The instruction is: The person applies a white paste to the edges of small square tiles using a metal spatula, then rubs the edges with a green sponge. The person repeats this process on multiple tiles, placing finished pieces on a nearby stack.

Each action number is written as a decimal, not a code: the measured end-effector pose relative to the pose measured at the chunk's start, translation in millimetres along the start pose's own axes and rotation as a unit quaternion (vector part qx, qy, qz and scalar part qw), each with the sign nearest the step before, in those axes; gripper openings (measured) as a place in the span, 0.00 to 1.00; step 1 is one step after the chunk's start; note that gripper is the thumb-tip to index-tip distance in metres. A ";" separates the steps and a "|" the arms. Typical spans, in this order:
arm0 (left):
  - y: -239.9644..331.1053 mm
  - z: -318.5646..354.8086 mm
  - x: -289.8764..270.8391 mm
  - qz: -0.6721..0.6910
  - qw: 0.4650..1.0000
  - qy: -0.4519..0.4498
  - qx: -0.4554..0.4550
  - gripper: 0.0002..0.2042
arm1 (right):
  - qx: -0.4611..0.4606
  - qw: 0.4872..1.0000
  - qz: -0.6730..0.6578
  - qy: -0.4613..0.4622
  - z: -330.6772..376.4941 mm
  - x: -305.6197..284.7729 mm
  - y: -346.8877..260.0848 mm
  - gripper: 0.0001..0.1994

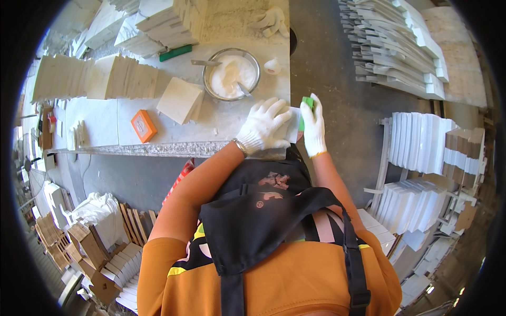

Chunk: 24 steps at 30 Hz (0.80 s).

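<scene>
At the table's [103, 138] right-hand corner, two gloved hands are close together on one small job. The left hand [266, 124] is spread palm down over a pale tile [293, 126], seemingly to keep it steady; whether it grips or only presses, I cannot tell. The right hand [314, 126] is clasped round a green block [307, 103] held upright against the tile's outer edge. Keeping that edge at the table's end probably leaves the block free space beside it.

The bowl [204, 77] of white paste [224, 79] stands just beyond the left hand, presumably for an easy reach, and two metal tools [204, 62] lean in it with their lower ends buried. An orange block [143, 126] sits off to the left, well apart from the hands.

Most of the tile is hidden under the left glove, and the right palm covers part of the green block. Where block meets tile is small and poorly seen, so they may be touching. Stacked slabs [419, 142] on the far right bend toward the dark rim, which cuts off their surroundings.
</scene>
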State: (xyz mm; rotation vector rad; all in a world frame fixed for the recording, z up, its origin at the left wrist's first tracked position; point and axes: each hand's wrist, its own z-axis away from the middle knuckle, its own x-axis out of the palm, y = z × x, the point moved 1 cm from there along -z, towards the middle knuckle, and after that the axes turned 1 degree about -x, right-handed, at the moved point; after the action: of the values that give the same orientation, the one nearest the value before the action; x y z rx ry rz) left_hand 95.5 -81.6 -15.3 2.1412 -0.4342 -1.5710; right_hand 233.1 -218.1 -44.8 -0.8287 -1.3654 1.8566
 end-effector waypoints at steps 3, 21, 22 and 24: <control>0.5 -3.9 1.5 0.007 1.000 0.003 0.009 0.42 | 0.105 0.987 -0.124 -0.006 -10.9 -8.1 24.5 0.29; 0.5 2.4 2.5 0.002 1.000 -0.005 -0.011 0.43 | -0.139 0.971 0.195 -0.009 32.0 -0.5 -6.0 0.32; 1.4 0.7 0.8 0.001 1.000 -0.007 -0.007 0.43 | -0.113 0.982 0.149 -0.006 24.3 -2.2 -0.2 0.32; 2.8 -0.8 0.1 -0.002 1.000 -0.005 -0.005 0.43 | -0.062 0.996 0.057 -0.003 -3.5 -5.2 16.0 0.32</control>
State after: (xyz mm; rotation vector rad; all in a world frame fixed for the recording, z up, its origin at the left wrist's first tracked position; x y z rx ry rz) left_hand 96.3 -83.8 -13.7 2.1291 -0.4243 -1.5835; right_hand 236.5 -224.0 -60.5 -0.9845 -1.4763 1.8755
